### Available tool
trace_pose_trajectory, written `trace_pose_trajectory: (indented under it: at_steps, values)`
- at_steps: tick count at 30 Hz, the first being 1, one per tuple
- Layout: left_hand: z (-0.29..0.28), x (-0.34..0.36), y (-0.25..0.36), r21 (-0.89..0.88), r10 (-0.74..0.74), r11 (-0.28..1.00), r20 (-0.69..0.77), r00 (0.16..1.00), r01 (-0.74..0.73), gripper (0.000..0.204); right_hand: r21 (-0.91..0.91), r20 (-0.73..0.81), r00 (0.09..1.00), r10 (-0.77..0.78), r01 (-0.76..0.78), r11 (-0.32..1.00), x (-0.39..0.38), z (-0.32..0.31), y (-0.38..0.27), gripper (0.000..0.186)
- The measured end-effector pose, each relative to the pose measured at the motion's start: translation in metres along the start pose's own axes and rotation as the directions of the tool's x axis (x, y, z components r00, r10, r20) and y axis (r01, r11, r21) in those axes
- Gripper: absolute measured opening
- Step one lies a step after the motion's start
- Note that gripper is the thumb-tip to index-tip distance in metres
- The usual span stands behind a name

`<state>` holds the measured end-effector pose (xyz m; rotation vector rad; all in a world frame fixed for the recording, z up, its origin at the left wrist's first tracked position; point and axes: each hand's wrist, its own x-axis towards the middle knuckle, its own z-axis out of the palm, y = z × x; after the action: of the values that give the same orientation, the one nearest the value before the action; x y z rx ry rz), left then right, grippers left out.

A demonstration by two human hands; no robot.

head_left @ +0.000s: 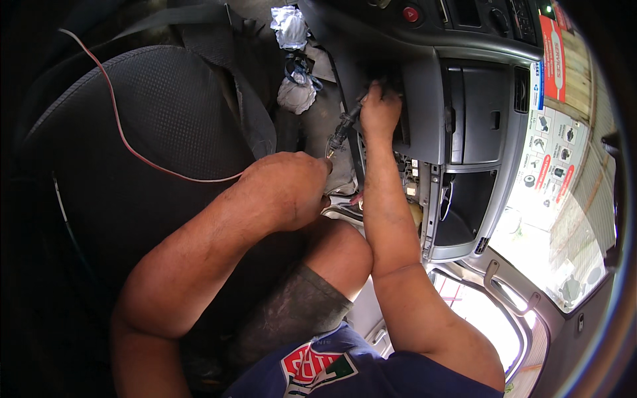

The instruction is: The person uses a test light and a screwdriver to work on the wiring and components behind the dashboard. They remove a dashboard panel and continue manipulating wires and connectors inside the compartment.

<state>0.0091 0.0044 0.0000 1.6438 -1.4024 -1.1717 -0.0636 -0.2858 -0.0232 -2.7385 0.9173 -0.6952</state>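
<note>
My left hand (288, 186) is curled at the centre of the head view, beside a small brass-coloured tip (330, 153) and a black cable-like piece (342, 129). What its fingers hold is mostly hidden. A thin red-and-white wire (146, 162) runs from behind this hand across the seat. My right hand (379, 109) reaches up to a dark recess (401, 132) in the dashboard, fingers closed at the upper end of the black piece; their exact hold is unclear. Just below that recess, an exposed fuse panel (411, 176) shows behind my right forearm.
The dark seat (146, 99) fills the left. The grey dashboard (474, 113) runs down the right, with the windscreen beyond. Two crumpled white bundles (295, 93) lie near the footwell. My bare knee (342, 249) is below my hands, and a door window (484, 312) is at lower right.
</note>
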Motion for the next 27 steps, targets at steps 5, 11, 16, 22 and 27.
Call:
trace_pose_trajectory:
  at_steps: [5,11,16,22,27]
  values:
    - [-0.001,-0.001,0.0,-0.006,-0.008,1.0,-0.028,1.0,0.008,0.06,-0.038,-0.039,0.997,-0.071,0.069,0.997,0.006,0.009,0.007,0.038]
    - [0.001,0.002,0.001,0.003,-0.035,0.999,-0.008,0.999,0.035,0.063,-0.081,-0.008,0.999,-0.039,0.038,0.996,0.007,0.008,0.008,0.041]
    - [0.002,0.004,-0.001,0.038,-0.03,0.999,0.035,0.999,0.029,0.067,-0.119,-0.024,0.997,-0.077,0.074,0.99,0.009,0.01,0.01,0.043]
    - [0.006,0.004,0.0,-0.026,-0.053,0.998,-0.026,0.998,0.052,0.066,-0.111,-0.019,0.998,-0.058,0.055,0.992,0.008,0.011,0.014,0.044]
    - [0.007,0.005,-0.004,0.001,-0.026,1.0,-0.007,1.0,0.026,0.064,-0.108,0.009,0.997,-0.081,0.082,0.991,0.006,0.007,0.006,0.042]
